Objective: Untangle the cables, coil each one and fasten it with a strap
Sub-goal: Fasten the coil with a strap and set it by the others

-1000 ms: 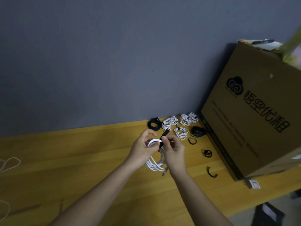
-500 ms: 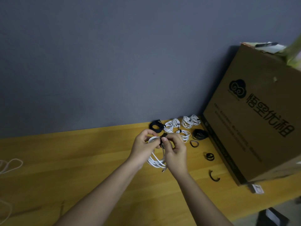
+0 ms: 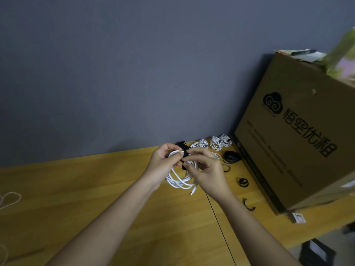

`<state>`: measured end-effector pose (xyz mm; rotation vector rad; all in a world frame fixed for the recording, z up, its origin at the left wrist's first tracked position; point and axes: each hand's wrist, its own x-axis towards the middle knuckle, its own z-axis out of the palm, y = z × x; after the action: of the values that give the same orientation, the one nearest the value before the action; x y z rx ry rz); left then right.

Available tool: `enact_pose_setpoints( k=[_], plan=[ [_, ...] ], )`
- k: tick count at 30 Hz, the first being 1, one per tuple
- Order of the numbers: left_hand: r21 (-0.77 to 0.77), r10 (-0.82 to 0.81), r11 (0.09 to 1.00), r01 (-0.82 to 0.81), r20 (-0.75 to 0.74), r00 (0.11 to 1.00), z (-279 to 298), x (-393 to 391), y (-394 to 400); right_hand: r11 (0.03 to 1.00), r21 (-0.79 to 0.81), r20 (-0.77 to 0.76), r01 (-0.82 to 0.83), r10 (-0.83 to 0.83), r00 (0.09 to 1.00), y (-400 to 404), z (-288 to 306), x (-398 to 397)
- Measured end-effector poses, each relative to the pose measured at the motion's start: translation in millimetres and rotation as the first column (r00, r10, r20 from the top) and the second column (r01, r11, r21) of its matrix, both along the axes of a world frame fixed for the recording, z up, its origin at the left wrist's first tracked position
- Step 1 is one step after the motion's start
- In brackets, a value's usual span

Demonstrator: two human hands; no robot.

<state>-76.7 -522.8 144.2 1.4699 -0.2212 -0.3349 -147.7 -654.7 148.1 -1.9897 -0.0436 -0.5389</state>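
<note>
A coiled white cable (image 3: 180, 179) hangs above the wooden table (image 3: 96, 189), with its metal plug end dangling at the lower right. My left hand (image 3: 163, 164) grips the top of the coil. My right hand (image 3: 205, 166) pinches a black strap (image 3: 184, 157) that is wrapped around the coil's top. Several strapped white coils (image 3: 219, 144) and a black coil (image 3: 231, 157) lie behind my hands near the wall. Loose black straps (image 3: 243, 182) lie to the right.
A large cardboard box (image 3: 299, 135) stands at the right on the table. A loose white cable (image 3: 9, 198) lies at the far left edge. A small white item (image 3: 297, 217) sits by the box's near corner. A grey wall runs behind the table.
The black strap stuck up from the coil a second ago; now it is folded down around the coil's top between my fingers. Both hands stay at the same spot.
</note>
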Motion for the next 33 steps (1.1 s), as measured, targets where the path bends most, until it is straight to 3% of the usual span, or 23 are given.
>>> enact_pose_setpoints(
  k=[4, 7, 10, 15, 19, 22, 33],
  plan=[
    [-0.008, 0.013, 1.0, -0.012, 0.021, 1.0, 4.2, 0.8, -4.1, 0.998, -0.004, -0.055, 0.064, -0.064, 0.996, -3.2, 4.6, 5.4],
    [-0.006, 0.009, 1.0, -0.008, 0.036, 0.999, 6.4, 2.0, -7.6, 0.945, -0.294, 0.011, 0.144, -0.148, 0.989, -6.7, 3.2, 12.0],
    [0.012, -0.006, 1.0, 0.006, 0.041, 0.999, 5.1, 3.8, -8.9, 0.899, -0.406, 0.022, 0.162, -0.168, 0.986, -10.3, 1.6, 16.9],
    [0.085, -0.109, 0.991, 0.106, 0.037, 0.993, 4.1, 4.3, -6.2, 0.965, -0.245, -0.027, 0.091, -0.101, 0.995, -22.3, -5.4, 16.0],
    [0.353, -0.244, 0.9, 0.256, -0.079, 0.967, 5.7, 8.3, -4.1, 0.961, -0.278, -0.072, 0.008, -0.029, 0.997, -31.5, -10.1, 15.7],
    [0.333, -0.331, 0.865, 0.376, -0.185, 0.925, 6.0, 8.1, -9.5, 0.96, -0.274, -0.108, -0.063, 0.034, 0.994, -37.1, -15.0, 15.4],
    [0.278, -0.252, 0.881, 0.382, -0.408, 0.878, -21.0, 9.6, -48.5, 0.97, -0.209, -0.222, -0.126, 0.079, 0.972, -81.2, -48.6, 17.3]
  ],
)
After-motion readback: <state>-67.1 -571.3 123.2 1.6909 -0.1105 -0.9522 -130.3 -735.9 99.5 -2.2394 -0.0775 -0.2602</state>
